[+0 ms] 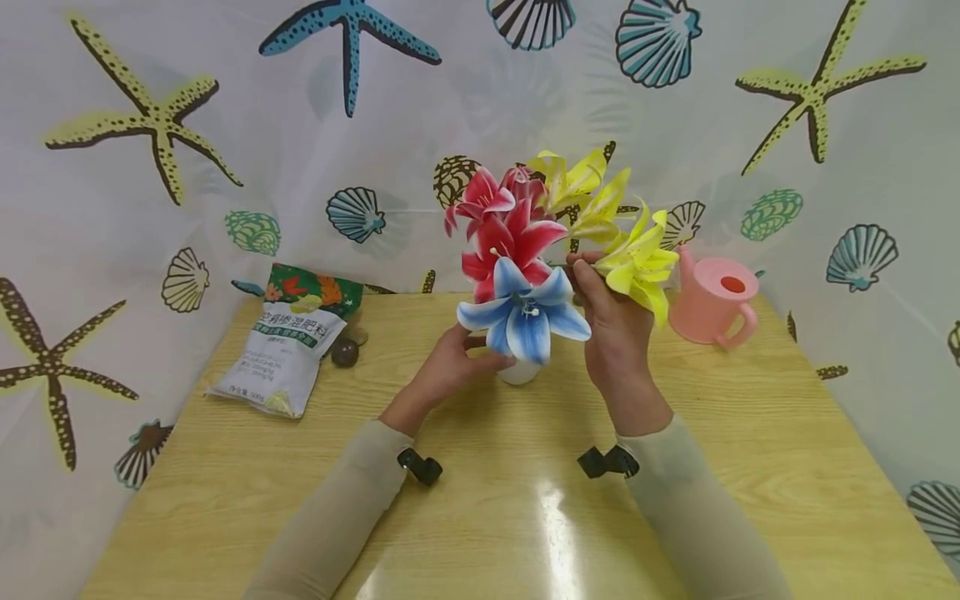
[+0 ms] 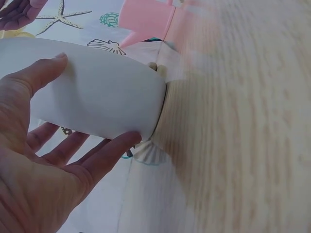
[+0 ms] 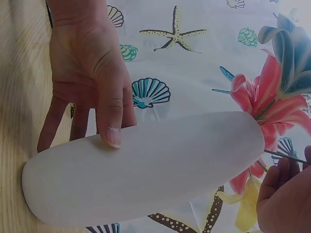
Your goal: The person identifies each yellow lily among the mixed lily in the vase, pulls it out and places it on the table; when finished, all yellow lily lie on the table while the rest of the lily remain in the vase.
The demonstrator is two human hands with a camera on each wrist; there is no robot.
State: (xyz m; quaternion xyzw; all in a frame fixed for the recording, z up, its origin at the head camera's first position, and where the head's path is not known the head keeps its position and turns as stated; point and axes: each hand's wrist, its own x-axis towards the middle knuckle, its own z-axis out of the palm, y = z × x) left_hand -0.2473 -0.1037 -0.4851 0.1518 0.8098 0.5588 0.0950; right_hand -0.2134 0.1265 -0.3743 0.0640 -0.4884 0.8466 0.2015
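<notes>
A tall white vase (image 3: 146, 170) stands upright on the table, its mouth hidden behind petals in the head view. My left hand (image 1: 459, 367) steadies it low down, thumb on one side and fingers on the other. Red lilies (image 1: 512, 237) and a blue lily (image 1: 528, 312) rise from the vase, with yellow lilies (image 1: 592, 196) behind them. My right hand (image 1: 618, 329), to the right of the blooms, pinches a thin green stem (image 3: 279, 155) close by the vase mouth. A yellow lily (image 1: 639, 265) hangs beside that hand's fingers.
At the back right stands a pink watering can (image 1: 708, 304). A fertilizer bag (image 1: 285, 346) lies at the left, with a dark round ball (image 1: 345, 352) beside it. A white cloth (image 1: 480, 100) printed with starfish and shells hangs behind the wooden table (image 1: 465, 517).
</notes>
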